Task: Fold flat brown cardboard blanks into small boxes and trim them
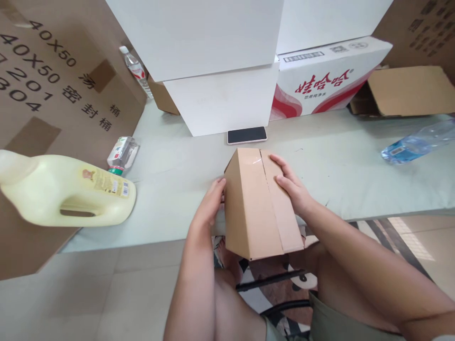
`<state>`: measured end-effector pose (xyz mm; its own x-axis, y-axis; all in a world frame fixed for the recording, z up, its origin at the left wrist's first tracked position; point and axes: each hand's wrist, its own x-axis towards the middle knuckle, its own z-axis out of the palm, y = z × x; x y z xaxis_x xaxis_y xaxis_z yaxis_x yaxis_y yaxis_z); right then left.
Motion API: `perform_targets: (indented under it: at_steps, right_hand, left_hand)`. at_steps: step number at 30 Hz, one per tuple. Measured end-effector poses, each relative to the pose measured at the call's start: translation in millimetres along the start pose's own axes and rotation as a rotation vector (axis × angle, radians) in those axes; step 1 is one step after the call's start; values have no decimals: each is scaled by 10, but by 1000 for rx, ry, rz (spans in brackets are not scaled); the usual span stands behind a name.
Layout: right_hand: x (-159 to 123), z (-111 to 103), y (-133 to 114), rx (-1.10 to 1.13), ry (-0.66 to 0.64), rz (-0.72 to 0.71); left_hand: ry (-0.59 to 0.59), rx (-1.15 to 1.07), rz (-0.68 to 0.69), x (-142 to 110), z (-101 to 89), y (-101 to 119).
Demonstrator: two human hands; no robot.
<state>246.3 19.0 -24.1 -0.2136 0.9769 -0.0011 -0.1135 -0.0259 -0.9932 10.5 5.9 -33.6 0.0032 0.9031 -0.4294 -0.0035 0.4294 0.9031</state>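
Note:
Between my hands is a small brown cardboard box, tilted, its near end jutting past the table edge above my lap. A seam runs along its upper face, with a shiny bit of tape near the far end. My left hand presses against the box's left side, its fingers partly hidden behind it. On the right side, my right hand grips the box, thumb and a finger resting on the upper face. Just beyond the box, a phone with a dark screen lies on the table.
A pale yellow jug and a small clear container are at left, beside a big printed carton. White boxes and a red-and-white water carton stand behind. An opened carton and bottle are right.

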Motion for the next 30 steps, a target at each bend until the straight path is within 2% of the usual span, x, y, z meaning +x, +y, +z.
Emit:
perform_targets:
  at_steps: [3, 9, 15, 20, 30]
  right_hand:
    - [4, -25, 11, 60, -9, 36]
    - [76, -48, 93, 261, 2, 80]
    - [92, -34, 101, 352, -2, 93]
    - [61, -41, 78, 293, 23, 56]
    - [-19, 8, 67, 65, 33, 19]
  left_hand:
    - [-33, -19, -77, -34, -7, 26]
    - [-105, -24, -122, -106, 9, 103]
    - [-140, -20, -103, -87, -9, 67]
    - [-165, -44, -22, -101, -17, 50]
    - [-44, -235, 28, -101, 85, 37]
